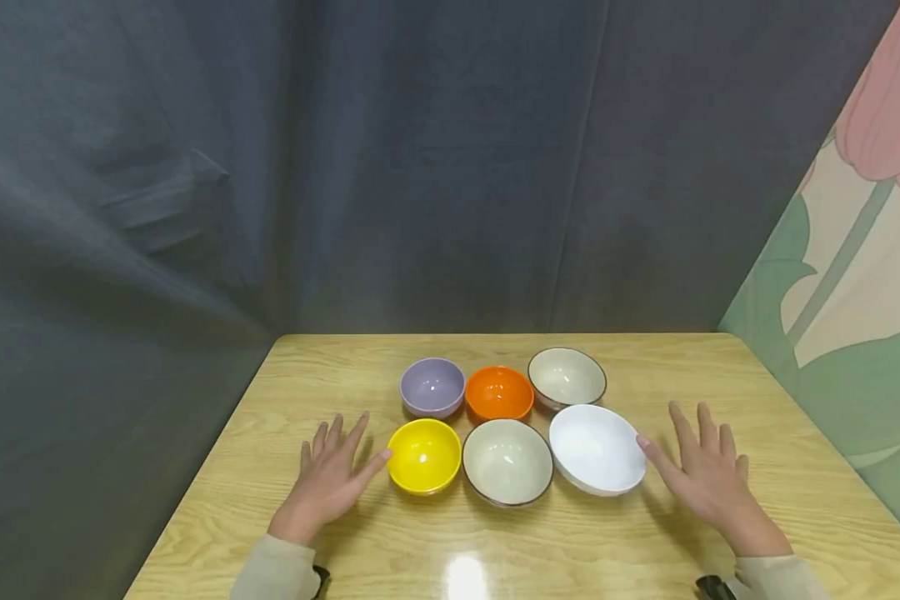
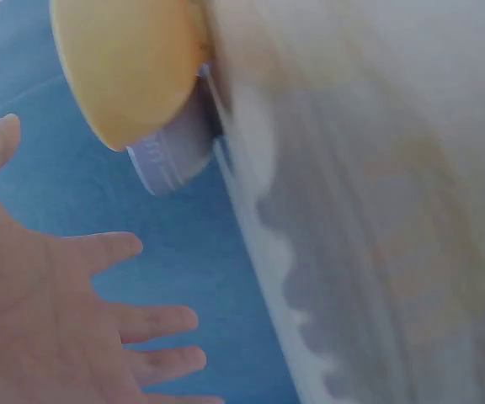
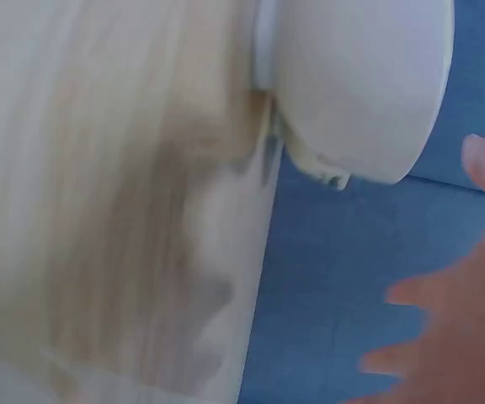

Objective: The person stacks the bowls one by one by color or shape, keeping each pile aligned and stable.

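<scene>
Several bowls stand close together on a wooden table in two rows. At the back are a purple bowl (image 1: 432,388), an orange bowl (image 1: 499,393) and a cream bowl with a dark rim (image 1: 567,378). The front row has a yellow bowl (image 1: 424,457), another dark-rimmed cream bowl (image 1: 507,462) and a white bowl (image 1: 597,450). My left hand (image 1: 328,477), fingers spread, is left of the yellow bowl, thumb tip by its rim. On the other side my right hand (image 1: 708,479) spreads its fingers beside the white bowl, thumb near its rim. Neither hand holds anything.
The bowls stand on a light wood-grain table (image 1: 390,550). Behind it and to the left hangs a dark blue-grey curtain (image 1: 435,167). A wall with a painted tulip (image 1: 870,275) rises at the right.
</scene>
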`<state>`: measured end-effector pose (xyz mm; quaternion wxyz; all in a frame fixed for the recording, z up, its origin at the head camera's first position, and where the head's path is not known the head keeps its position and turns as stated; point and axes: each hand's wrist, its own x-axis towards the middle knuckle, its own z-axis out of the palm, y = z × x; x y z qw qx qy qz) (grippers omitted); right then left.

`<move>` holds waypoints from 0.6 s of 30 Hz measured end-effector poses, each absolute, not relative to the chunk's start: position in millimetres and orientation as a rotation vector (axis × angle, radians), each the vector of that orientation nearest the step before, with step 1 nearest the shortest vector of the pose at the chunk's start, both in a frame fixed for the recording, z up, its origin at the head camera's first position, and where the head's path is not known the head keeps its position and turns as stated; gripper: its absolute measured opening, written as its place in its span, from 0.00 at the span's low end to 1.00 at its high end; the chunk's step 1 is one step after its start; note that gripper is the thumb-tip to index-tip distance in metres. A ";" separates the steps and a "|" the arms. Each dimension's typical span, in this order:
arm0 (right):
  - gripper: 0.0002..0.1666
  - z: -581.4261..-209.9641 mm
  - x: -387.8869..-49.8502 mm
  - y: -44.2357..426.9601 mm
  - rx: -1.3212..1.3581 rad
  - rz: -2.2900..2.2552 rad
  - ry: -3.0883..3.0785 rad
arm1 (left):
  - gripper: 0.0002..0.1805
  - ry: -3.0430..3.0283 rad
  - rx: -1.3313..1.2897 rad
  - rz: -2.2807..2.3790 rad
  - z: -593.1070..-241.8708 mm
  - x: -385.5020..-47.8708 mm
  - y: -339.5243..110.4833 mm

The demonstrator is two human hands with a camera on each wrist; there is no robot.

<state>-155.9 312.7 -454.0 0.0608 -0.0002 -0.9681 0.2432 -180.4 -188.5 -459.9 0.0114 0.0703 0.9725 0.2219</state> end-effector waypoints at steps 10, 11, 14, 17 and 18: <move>0.33 -418.1 -164.0 259.5 0.163 0.706 -2.666 | 0.42 3.141 0.283 0.730 -438.8 -169.3 -172.9; 0.30 -415.4 -165.7 252.3 0.190 0.699 -2.665 | 0.38 3.184 0.272 0.728 -435.8 -168.0 -171.0; 0.22 -412.3 -171.9 231.1 0.281 0.665 -2.649 | 0.27 3.268 0.219 0.765 -426.3 -164.5 -164.8; 0.17 -412.5 -178.1 210.2 0.336 0.653 -2.668 | 0.23 3.259 0.178 0.837 -417.5 -160.7 -156.5; 0.17 -413.8 -180.1 203.3 0.345 0.660 -2.685 | 0.23 3.238 0.178 0.864 -415.8 -159.5 -153.4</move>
